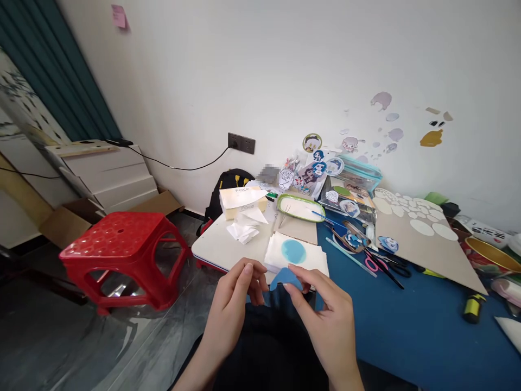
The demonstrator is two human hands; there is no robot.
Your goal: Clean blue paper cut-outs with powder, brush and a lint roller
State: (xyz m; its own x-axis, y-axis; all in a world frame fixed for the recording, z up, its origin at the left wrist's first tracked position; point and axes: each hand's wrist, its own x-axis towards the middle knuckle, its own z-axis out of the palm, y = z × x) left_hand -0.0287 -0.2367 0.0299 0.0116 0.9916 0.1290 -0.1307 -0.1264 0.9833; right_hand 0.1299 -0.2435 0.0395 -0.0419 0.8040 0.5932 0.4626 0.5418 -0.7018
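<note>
My right hand (pixel 325 309) pinches a small, thin blue piece (pixel 286 276) with a curved edge between thumb and index finger; its material is unclear. Close by on the left, my left hand (pixel 236 296) has its fingers curled inward, and whatever they may hold is hidden. Just beyond both hands lies a white pad (pixel 273 250) of sheets bearing a round light-blue patch (pixel 293 251). Behind the pad stands a green-rimmed tray (pixel 299 208) with a white inside, and tweezers (pixel 284 216) rest at its left end.
Crumpled tissue (pixel 245 227) and a tissue pack (pixel 242 200) sit on the white table (pixel 211 244). Pink-handled scissors (pixel 380 266), a grey board (pixel 427 228) with pale ovals, and a yellow-black bottle (pixel 473 308) lie on the blue table. A red stool (pixel 122 239) stands left.
</note>
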